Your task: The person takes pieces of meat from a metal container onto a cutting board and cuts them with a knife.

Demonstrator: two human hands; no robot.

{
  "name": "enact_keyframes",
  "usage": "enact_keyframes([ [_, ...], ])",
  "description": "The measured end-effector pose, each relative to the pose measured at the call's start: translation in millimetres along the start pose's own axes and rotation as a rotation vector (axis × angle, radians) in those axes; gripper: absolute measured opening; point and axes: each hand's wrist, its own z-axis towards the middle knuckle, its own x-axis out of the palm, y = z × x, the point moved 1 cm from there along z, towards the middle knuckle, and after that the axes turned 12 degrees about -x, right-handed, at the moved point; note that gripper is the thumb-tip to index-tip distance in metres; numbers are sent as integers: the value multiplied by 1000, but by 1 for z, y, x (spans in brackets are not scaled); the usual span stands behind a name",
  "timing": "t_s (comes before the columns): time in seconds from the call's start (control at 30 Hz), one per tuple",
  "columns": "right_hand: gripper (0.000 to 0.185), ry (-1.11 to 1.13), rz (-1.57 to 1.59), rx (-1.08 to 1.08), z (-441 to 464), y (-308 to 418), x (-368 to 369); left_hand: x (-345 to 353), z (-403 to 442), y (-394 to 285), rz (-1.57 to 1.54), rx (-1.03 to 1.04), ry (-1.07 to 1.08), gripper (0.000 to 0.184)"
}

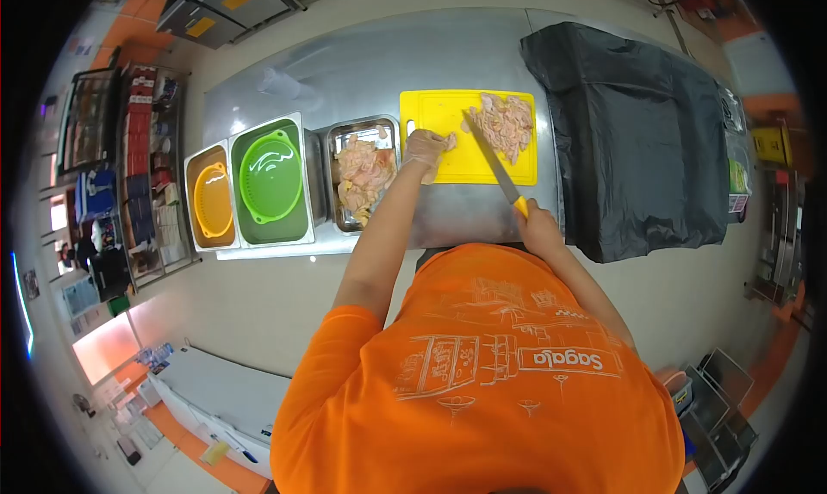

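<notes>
My left hand [422, 152], in a clear plastic glove, is on the left part of a yellow cutting board [444, 171]. Its fingers are closed on a small piece of raw chicken [449, 141]. My right hand [541, 229] grips the yellow handle of a long knife [495, 160], just past the board's near edge. The blade slants up and left across the board, its tip beside a pile of cut raw chicken [504, 125]. Left of the board, a steel tray [337, 132] holds larger pieces of raw chicken [365, 173].
Two steel pans stand farther left, one with a green basket [247, 182], the other with an orange basket [201, 203]. A black plastic cover [642, 141] drapes over something bulky at the right. Everything rests on a steel table [353, 59].
</notes>
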Motion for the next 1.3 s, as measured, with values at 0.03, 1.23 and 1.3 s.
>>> enact_keyframes([
  [0.03, 42, 13, 8, -12, -1, 5, 1, 2, 3, 2, 1, -33, 4, 44],
  [1.23, 38, 68, -32, 11, -24, -5, 21, 13, 22, 48, -389, 10, 123, 26],
  [1.3, 38, 76, -29, 19, -26, -7, 20, 7, 15, 42, -396, 26, 127, 24],
])
